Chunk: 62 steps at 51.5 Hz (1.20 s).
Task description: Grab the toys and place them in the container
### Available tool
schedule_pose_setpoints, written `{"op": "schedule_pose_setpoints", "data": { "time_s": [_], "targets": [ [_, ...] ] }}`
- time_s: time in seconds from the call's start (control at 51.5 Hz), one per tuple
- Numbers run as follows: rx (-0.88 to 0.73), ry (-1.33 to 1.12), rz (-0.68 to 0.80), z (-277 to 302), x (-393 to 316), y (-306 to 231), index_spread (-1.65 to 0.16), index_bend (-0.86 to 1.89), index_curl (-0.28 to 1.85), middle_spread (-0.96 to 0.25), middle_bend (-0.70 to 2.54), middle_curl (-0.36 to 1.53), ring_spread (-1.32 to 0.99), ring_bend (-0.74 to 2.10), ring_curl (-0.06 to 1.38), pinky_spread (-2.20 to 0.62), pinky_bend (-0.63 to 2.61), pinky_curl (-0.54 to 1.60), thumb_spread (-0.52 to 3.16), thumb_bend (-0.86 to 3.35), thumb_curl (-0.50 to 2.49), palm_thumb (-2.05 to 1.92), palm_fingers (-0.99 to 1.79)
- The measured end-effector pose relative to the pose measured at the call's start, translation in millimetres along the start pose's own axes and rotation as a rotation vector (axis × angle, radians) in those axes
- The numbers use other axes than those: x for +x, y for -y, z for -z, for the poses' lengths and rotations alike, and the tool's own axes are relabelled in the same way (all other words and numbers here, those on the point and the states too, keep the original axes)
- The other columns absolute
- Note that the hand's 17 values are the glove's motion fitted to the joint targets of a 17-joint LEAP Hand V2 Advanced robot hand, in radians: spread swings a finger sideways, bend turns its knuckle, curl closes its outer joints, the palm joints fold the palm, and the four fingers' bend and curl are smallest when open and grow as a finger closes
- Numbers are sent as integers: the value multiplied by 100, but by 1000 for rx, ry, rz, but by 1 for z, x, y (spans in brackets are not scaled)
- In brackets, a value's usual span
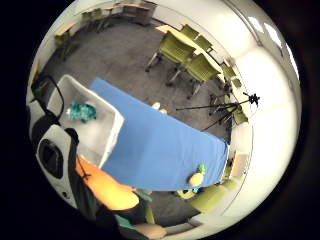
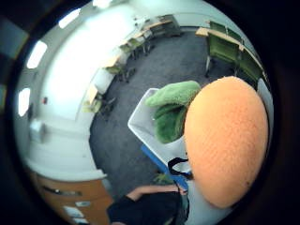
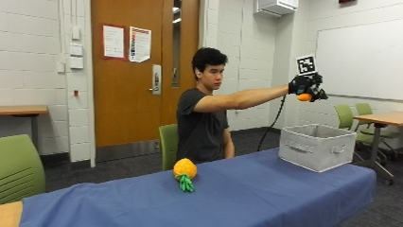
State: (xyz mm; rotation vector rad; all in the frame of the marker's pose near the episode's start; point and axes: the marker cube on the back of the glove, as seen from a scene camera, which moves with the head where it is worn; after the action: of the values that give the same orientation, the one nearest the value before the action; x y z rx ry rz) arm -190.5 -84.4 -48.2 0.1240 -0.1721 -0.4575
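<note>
An orange plush toy (image 3: pixel 304 97) with a green leafy top is gripped in the gloved right hand (image 3: pixel 306 86), the fingers curled round it, with the arm stretched out high above the grey bin (image 3: pixel 317 146) at the right end of the blue-clothed table (image 3: pixel 252 189). A teal toy (image 1: pixel 82 112) is seen already lying inside the bin. A plush pineapple (image 3: pixel 184 173) is left on the cloth, well apart from the bin, toward the left.

The step in hand is judged to be the drop. It would be done best if the hand were centred over the bin's opening and lowered before the fingers are eased apart, so that the soft toy is not bounced off the rim. The pineapple would then be fetched.
</note>
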Motion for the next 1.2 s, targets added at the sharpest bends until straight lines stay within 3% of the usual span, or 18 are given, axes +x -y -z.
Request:
{"op": "schedule_pose_setpoints", "data": {
  "time_s": [0.136, 0.272, 0.369, 0.407, 0.427, 0.446, 0.466, 0.504, 0.582, 0.64, 0.679, 0.757, 0.815, 0.912, 0.989, 1.067, 1.203],
  "targets": [
    [-24, 45, 87, -20, -68, 16, -32, 53, 81, -32, 108, 66, -37, 127, 53, -49, 82, 42, 59, 1, 91, 64, 120],
    [-59, 139, 67, -32, -12, 21, -32, 52, 83, -32, 106, 66, -37, 126, 53, -50, 82, 42, 59, 0, 94, 65, 120],
    [-198, 61, 54, -51, -5, 17, -33, 49, 85, -32, 103, 65, -38, 125, 52, -50, 82, 42, 61, -1, 96, 63, 114],
    [-238, 48, 44, -56, -4, 15, -33, 37, 83, -34, 92, 62, -39, 123, 51, -49, 89, 43, 66, -5, 94, 56, 94],
    [-243, 47, 44, -57, -3, 15, -30, 24, 80, -29, 72, 56, -39, 117, 49, -45, 93, 45, 81, -15, 85, 36, 46],
    [-240, 45, 47, -59, -2, 14, -27, 24, 85, -25, 65, 57, -37, 114, 52, -43, 98, 50, 84, -17, 81, 27, 20],
    [-232, 46, 50, -59, -1, 14, -25, 21, 86, -21, 61, 57, -34, 110, 53, -41, 102, 53, 86, -18, 77, 19, 4],
    [-215, 52, 58, -59, -1, 11, -23, 14, 81, -17, 56, 53, -33, 104, 50, -38, 104, 51, 90, -15, 72, 9, 0],
    [-192, 61, 69, -56, -56, 6, -19, 11, 68, -11, 51, 49, -31, 95, 40, -34, 104, 45, 94, -9, 64, -2, 3],
    [-176, 6, -26, -55, -74, 2, -17, 10, 64, -9, 49, 47, -31, 95, 37, -31, 104, 43, 97, -8, 59, -5, 4],
    [-165, -49, -102, -54, -58, -1, -15, 9, 62, -8, 50, 47, -30, 96, 36, -30, 104, 42, 98, -7, 57, -5, 4],
    [-131, -117, 4, -50, -19, -24, -13, 10, 58, -7, 51, 47, -30, 97, 36, -28, 102, 41, 100, -7, 52, -6, 1],
    [-116, -16, 70, -44, -11, -43, -12, 12, 56, -7, 51, 47, -30, 96, 36, -27, 102, 41, 101, -6, 48, -6, 0],
    [-106, -39, 30, -40, 42, -76, -12, 13, 53, -8, 49, 46, -30, 93, 34, -26, 101, 39, 102, -7, 44, -7, -2],
    [-104, 96, 64, -31, 69, -110, -13, 15, 52, -9, 47, 45, -31, 89, 33, -25, 100, 39, 102, -6, 41, -6, -5],
    [-97, 16, 64, -29, 118, -144, -14, 15, 50, -10, 45, 45, -31, 84, 32, -25, 98, 38, 103, -6, 38, -7, -5],
    [-84, -159, -188, -27, 190, -190, -16, 15, 48, -10, 42, 44, -32, 80, 30, -24, 96, 36, 103, -6, 34, -6, -4]
  ]
}}
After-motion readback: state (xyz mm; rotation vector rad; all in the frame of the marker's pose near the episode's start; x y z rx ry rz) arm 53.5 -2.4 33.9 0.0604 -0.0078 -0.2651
